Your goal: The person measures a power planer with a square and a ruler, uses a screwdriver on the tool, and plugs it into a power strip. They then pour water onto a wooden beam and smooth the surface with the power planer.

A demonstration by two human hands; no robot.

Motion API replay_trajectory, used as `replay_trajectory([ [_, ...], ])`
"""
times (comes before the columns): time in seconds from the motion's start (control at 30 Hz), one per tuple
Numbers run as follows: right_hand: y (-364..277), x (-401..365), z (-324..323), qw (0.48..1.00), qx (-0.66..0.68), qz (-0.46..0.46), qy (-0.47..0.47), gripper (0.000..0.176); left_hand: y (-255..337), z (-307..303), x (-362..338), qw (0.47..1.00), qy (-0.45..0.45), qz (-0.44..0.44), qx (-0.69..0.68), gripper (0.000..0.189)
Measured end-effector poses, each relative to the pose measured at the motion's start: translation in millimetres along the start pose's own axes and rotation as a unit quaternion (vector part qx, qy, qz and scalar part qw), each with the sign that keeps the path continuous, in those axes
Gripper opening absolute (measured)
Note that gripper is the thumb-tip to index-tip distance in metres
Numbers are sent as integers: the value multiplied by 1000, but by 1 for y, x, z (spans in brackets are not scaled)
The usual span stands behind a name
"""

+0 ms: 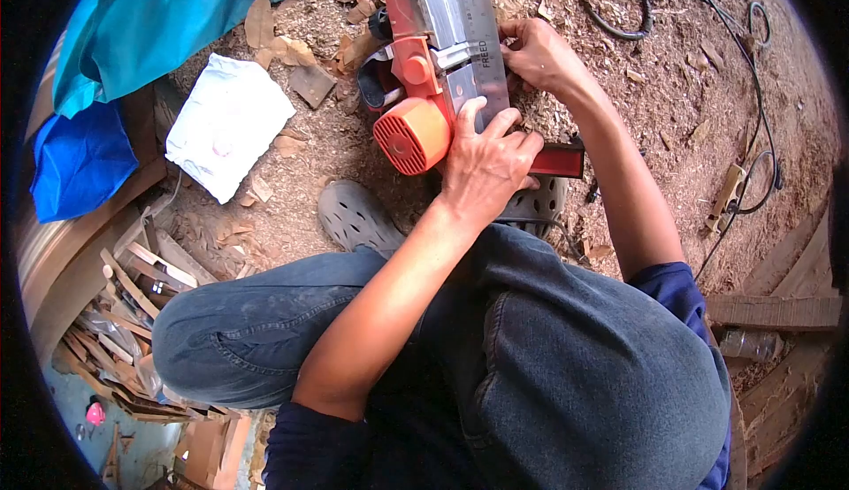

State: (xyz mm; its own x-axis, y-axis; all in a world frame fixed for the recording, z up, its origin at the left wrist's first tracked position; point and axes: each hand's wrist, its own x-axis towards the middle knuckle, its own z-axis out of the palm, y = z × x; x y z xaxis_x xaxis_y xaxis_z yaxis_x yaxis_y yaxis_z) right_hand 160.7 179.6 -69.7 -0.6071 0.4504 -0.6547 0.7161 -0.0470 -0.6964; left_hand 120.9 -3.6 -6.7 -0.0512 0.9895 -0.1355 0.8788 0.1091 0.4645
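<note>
An orange electric planer [413, 141] lies turned over on the shavings-covered ground, its metal sole [433, 3] showing. Along that sole lies the steel blade of a try square [485, 26]; its red-and-black handle [562, 160] sticks out to the right. My left hand [491, 154] is closed around the try square near its handle, fingertips pressing on the blade and the planer. At the far edge of the blade, my right hand [541, 55] is curled with thumb and fingers pinched together. What lies between those fingertips is hidden.
A white bag [230, 127] lies left of the planer, with teal cloth [159, 21] and a blue cloth [84, 163] beyond. Black cable [761, 110] loops along the right. Wood offcuts [133, 304] pile up at lower left. My grey clogs [358, 216] stand close to the planer.
</note>
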Motion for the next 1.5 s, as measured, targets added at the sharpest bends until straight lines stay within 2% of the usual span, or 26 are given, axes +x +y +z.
replay_trajectory([
  [0.07, 5, 3, 0, 997, -59, -57, 4, 27, 0, 0, 0, 1000, -2, 0, 1, 54],
  [0.17, -1, -3, 0, 999, -6, -29, -27, 27, 0, 1, 0, 1000, -4, -3, -3, 53],
  [0.4, 0, -4, 1, 999, 20, -1, -27, 30, 0, 0, 0, 1000, -1, -4, -12, 53],
  [0.47, 11, 5, 3, 996, -63, -61, 12, 32, 0, -1, 0, 1000, -2, -4, -10, 53],
  [0.7, 12, 6, 4, 993, -79, -79, 32, 33, -2, -1, 2, 1000, -1, -4, -14, 54],
  [0.8, 11, 3, 1, 993, -81, -78, 28, 32, -3, -2, 2, 1000, -4, 2, -20, 54],
  [0.87, -1, -15, -11, 1000, -7, 9, 20, 34, -3, -4, 3, 1000, -8, 7, -23, 53],
  [0.93, -19, -54, -31, 998, 13, -17, 61, 39, -5, -7, 4, 999, -2, 34, -15, 53],
  [0.97, -17, -71, -41, 998, 20, -35, 48, 39, -4, -12, 6, 999, -11, 45, 1, 40],
  [1.0, -19, -91, -55, 999, -21, -39, 9, 39, -4, -14, 8, 999, -10, 48, 3, 40],
  [1.07, -4, -123, -66, 994, -28, -85, -60, 38, -3, -18, 12, 996, 39, 82, 18, 25],
  [1.13, -8, -150, -72, 989, -20, -59, -135, 35, 4, -29, 20, 996, 44, 75, 6, 21],
  [1.2, -15, -158, -70, 986, -76, -8, -149, 31, 8, -41, 26, 993, 46, 103, 23, 23],
  [1.23, -7, -161, -67, 991, -35, -11, -128, 28, 9, -51, 28, 990, -9, 120, 70, 38],
  [1.27, 1, -162, -62, 992, -32, -13, -124, 28, 9, -54, 27, 990, -9, 124, 73, 38],
  [1.33, 9, -163, -55, 981, 170, -58, -67, 28, 5, -63, 25, 989, 69, 128, 3, 63],
  [1.37, 8, -163, -57, 984, 166, -18, -65, 29, 1, -70, 23, 990, 81, 112, -34, 87],
  [1.4, 4, -163, -58, 985, 162, 22, -62, 29, -6, -82, 20, 989, 111, 91, -32, 84],
  [1.47, 1, -157, -48, 983, 163, -38, 72, 28, -29, -88, 19, 972, 225, 12, -74, 77],
  [1.5, 6, -151, -40, 959, 264, -45, 96, 29, -43, -89, 19, 972, 228, -36, -35, 73],
])
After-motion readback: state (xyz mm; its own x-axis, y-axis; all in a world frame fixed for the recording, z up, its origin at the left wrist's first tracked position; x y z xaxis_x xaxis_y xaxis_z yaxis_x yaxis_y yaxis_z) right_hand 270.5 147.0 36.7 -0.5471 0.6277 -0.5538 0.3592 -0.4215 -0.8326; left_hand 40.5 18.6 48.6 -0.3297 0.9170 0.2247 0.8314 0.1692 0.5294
